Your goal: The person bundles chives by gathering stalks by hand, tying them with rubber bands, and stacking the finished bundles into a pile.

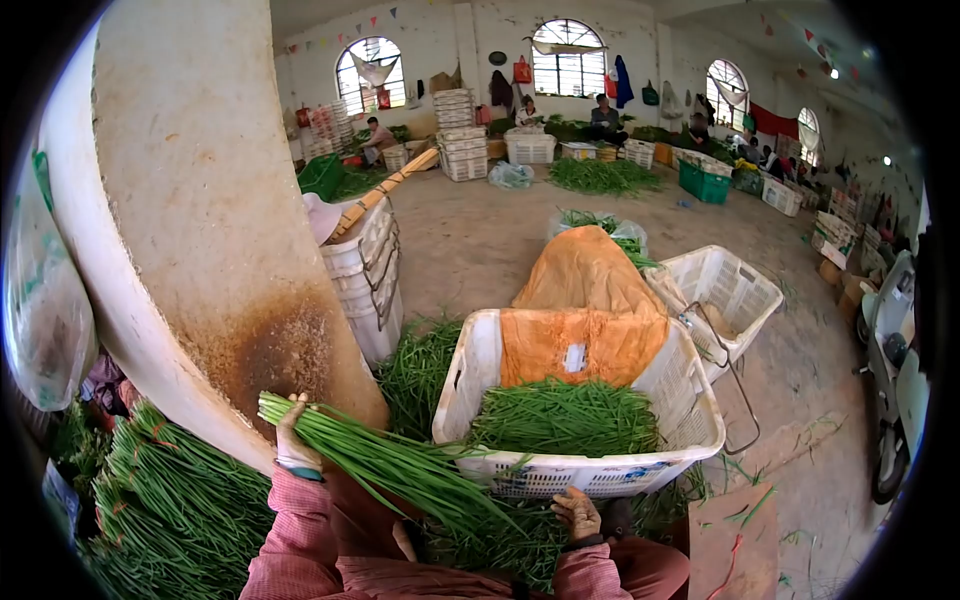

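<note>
My left hand (294, 440), in a pale glove or wrap, grips a bundle of long green stalks (375, 455) near its pale left end. The bundle slants down to the right, its tips passing the near left corner of a white plastic basket (590, 474). Just below the basket's front wall is my right hand (576, 514), its fingers curled; whether they hold anything is too small to tell. Inside the basket lies a heap of green stalks (565, 418), and an orange cloth (585, 345) hangs over its far wall.
Tied green bundles (180, 500) are piled at the left beside a pillar (200, 200). Stacked white crates (365, 280) stand behind it. Another white basket (735, 290) is at the right, with a cardboard sheet (733, 545) below. Several people sit far back; a scooter (890, 380) stands far right.
</note>
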Action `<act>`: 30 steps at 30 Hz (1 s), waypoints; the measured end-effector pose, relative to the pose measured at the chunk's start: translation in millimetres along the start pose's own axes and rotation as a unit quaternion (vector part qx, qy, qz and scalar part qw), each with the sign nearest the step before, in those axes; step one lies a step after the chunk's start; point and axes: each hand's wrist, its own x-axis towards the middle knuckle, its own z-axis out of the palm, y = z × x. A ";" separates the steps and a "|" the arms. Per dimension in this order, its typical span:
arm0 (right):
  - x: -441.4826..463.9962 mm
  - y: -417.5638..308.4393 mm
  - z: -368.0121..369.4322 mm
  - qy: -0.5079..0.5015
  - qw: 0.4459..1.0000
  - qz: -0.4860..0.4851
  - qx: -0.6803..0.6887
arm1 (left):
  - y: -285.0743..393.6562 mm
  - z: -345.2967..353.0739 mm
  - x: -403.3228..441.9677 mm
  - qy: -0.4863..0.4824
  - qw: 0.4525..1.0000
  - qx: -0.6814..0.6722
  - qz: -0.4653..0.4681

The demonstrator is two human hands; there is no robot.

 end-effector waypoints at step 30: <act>-12.4 -29.0 13.2 0.008 0.994 0.088 0.070 | -0.6 -27.9 9.5 -0.023 0.996 0.079 0.014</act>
